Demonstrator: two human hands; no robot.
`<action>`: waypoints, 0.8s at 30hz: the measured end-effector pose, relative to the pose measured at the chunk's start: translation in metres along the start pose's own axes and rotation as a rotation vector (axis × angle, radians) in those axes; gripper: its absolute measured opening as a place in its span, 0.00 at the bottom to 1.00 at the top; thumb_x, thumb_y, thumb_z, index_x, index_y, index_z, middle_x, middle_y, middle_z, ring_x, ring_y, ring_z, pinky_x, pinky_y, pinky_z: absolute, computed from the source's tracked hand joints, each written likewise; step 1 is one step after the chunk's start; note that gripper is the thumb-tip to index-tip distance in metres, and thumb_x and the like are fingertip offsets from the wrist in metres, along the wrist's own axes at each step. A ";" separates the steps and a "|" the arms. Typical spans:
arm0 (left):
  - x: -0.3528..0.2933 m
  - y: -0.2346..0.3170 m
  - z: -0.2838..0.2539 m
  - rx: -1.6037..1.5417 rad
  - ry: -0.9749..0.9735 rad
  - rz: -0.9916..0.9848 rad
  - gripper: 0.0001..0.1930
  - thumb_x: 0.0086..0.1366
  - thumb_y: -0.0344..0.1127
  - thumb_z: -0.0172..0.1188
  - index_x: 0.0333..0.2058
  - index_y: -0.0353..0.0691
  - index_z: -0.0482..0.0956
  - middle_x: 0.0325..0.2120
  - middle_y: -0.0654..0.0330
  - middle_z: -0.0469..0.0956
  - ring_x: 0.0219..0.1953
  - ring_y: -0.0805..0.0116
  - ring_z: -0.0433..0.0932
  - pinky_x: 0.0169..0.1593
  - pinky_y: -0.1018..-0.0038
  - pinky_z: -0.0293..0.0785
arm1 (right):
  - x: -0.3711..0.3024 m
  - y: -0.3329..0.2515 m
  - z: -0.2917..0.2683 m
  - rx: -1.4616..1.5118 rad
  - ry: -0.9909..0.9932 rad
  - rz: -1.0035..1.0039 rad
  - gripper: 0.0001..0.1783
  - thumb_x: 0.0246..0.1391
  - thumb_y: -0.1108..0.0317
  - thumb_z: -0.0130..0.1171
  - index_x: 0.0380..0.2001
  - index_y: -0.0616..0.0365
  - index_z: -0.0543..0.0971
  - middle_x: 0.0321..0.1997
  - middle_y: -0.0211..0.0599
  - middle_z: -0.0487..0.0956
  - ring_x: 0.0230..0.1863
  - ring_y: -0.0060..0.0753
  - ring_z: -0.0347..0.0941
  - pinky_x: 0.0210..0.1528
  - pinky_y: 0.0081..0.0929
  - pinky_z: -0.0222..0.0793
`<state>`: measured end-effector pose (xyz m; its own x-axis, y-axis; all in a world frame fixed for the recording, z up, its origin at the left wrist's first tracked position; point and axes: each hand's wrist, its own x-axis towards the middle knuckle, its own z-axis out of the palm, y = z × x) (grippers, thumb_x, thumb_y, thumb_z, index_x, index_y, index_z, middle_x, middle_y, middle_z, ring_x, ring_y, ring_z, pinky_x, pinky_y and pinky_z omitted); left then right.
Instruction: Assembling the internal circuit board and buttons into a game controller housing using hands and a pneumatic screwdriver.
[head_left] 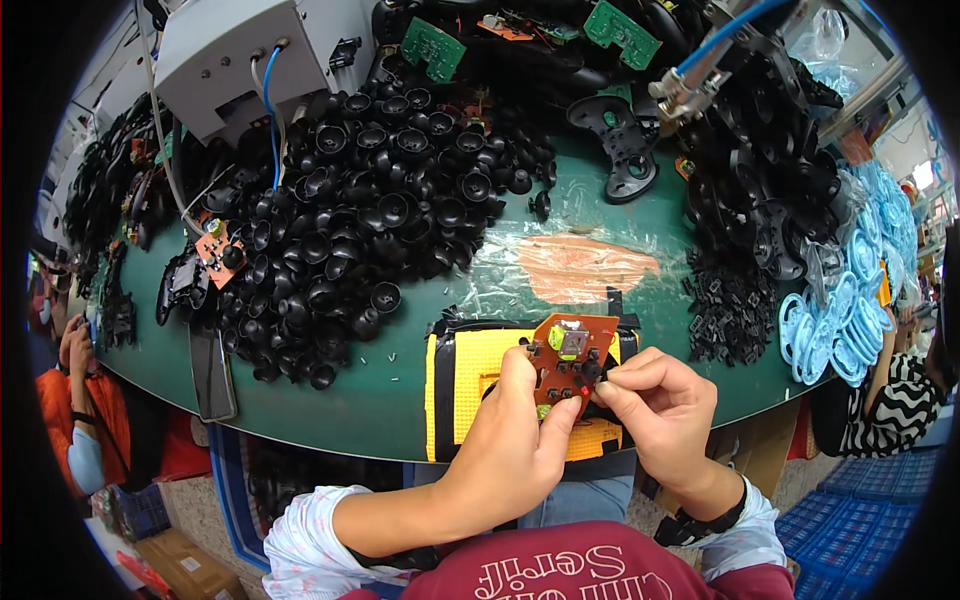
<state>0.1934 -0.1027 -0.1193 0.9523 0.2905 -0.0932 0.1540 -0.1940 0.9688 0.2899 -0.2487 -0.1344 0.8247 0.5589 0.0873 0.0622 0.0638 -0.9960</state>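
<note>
My left hand (515,425) is closed on the lower left edge of an orange-brown circuit board (547,362), tilted above a yellow pad (465,385). The board bears green-and-metal components and several small black parts. At its right edge the thumb and forefinger of my right hand (662,405) are pinched together on a small black part (592,370). My fingers partly hide that part, so its exact shape cannot be made out. The yellow pad has black tape along its edges and lies at the table's near edge.
A large heap of black thumbstick caps (380,200) covers the left-centre of the green table (330,415). Black controller shells (765,190), small black pieces (733,315) and light-blue plastic parts (840,325) lie right. A grey machine (240,65) stands behind; a phone (212,375) lies left. People sit at both sides.
</note>
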 end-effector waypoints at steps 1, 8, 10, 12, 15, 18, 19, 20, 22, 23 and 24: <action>0.000 0.001 -0.001 0.011 0.000 -0.002 0.22 0.67 0.26 0.54 0.57 0.31 0.59 0.47 0.52 0.75 0.48 0.67 0.77 0.52 0.69 0.73 | 0.002 0.000 -0.001 0.010 -0.018 -0.012 0.05 0.50 0.84 0.64 0.31 0.68 0.80 0.34 0.39 0.78 0.34 0.23 0.77 0.37 0.18 0.74; 0.023 0.003 -0.029 -0.260 -0.201 -0.117 0.18 0.61 0.30 0.57 0.48 0.31 0.67 0.42 0.51 0.77 0.41 0.68 0.78 0.41 0.70 0.75 | 0.041 -0.020 -0.028 -0.591 -0.326 -0.522 0.43 0.36 0.61 0.78 0.58 0.59 0.72 0.49 0.45 0.74 0.51 0.35 0.74 0.42 0.28 0.77; 0.025 0.005 -0.032 -0.206 -0.277 -0.111 0.18 0.58 0.32 0.58 0.45 0.30 0.69 0.38 0.52 0.78 0.36 0.70 0.78 0.38 0.72 0.75 | 0.052 -0.023 -0.030 -0.627 -0.460 -0.564 0.44 0.36 0.61 0.78 0.58 0.61 0.72 0.52 0.48 0.73 0.52 0.41 0.73 0.47 0.31 0.75; 0.028 0.005 -0.034 -0.188 -0.288 -0.138 0.19 0.56 0.32 0.58 0.45 0.29 0.69 0.36 0.51 0.78 0.35 0.69 0.78 0.37 0.71 0.75 | 0.055 -0.020 -0.030 -0.649 -0.611 -0.595 0.45 0.35 0.59 0.78 0.57 0.64 0.72 0.60 0.53 0.70 0.56 0.53 0.71 0.57 0.39 0.69; 0.028 0.010 -0.038 -0.088 -0.310 -0.172 0.19 0.55 0.32 0.57 0.44 0.28 0.69 0.33 0.49 0.79 0.33 0.67 0.79 0.36 0.70 0.75 | 0.050 -0.010 -0.024 -0.580 -0.567 -0.578 0.43 0.35 0.61 0.78 0.57 0.64 0.72 0.60 0.53 0.70 0.56 0.54 0.71 0.58 0.39 0.69; 0.027 0.013 -0.041 0.008 -0.326 -0.129 0.19 0.55 0.33 0.57 0.44 0.27 0.69 0.32 0.47 0.79 0.31 0.65 0.79 0.36 0.69 0.75 | 0.045 -0.014 -0.022 -0.388 -0.546 -0.386 0.39 0.39 0.66 0.76 0.57 0.61 0.73 0.58 0.50 0.71 0.56 0.43 0.73 0.51 0.34 0.76; 0.027 0.013 -0.042 0.021 -0.340 -0.079 0.19 0.55 0.33 0.57 0.44 0.27 0.68 0.32 0.46 0.79 0.31 0.64 0.79 0.36 0.68 0.75 | 0.043 -0.016 -0.022 -0.226 -0.531 -0.234 0.36 0.41 0.69 0.76 0.56 0.61 0.73 0.58 0.48 0.72 0.55 0.39 0.74 0.48 0.31 0.79; 0.025 0.009 -0.039 0.004 -0.266 0.076 0.17 0.60 0.35 0.59 0.41 0.27 0.70 0.29 0.48 0.79 0.28 0.64 0.79 0.34 0.69 0.75 | 0.042 -0.012 -0.024 -0.165 -0.494 -0.274 0.29 0.46 0.75 0.71 0.54 0.60 0.75 0.56 0.45 0.72 0.52 0.32 0.74 0.42 0.25 0.82; 0.026 0.011 -0.040 -0.086 -0.242 -0.017 0.15 0.63 0.37 0.58 0.38 0.28 0.72 0.27 0.50 0.79 0.27 0.65 0.78 0.33 0.70 0.74 | 0.042 -0.007 -0.019 -0.160 -0.429 -0.299 0.22 0.50 0.81 0.64 0.51 0.62 0.77 0.54 0.45 0.72 0.50 0.31 0.76 0.40 0.23 0.83; 0.029 0.011 -0.041 -0.179 -0.227 -0.108 0.14 0.67 0.39 0.57 0.36 0.29 0.74 0.25 0.52 0.79 0.25 0.66 0.77 0.32 0.70 0.73 | 0.042 -0.008 -0.016 -0.208 -0.409 -0.307 0.20 0.51 0.82 0.63 0.50 0.62 0.77 0.53 0.45 0.73 0.49 0.31 0.76 0.38 0.22 0.84; 0.034 0.011 -0.044 0.008 -0.187 -0.091 0.17 0.72 0.41 0.52 0.31 0.31 0.77 0.22 0.56 0.78 0.23 0.70 0.74 0.30 0.70 0.71 | 0.041 -0.010 -0.015 -0.208 -0.408 -0.305 0.20 0.51 0.82 0.63 0.50 0.62 0.77 0.53 0.45 0.73 0.49 0.31 0.76 0.38 0.22 0.84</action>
<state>0.2155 -0.0542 -0.1022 0.9666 0.1283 -0.2220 0.2431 -0.1829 0.9526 0.3320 -0.2388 -0.1208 0.4698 0.8183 0.3312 0.4084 0.1312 -0.9033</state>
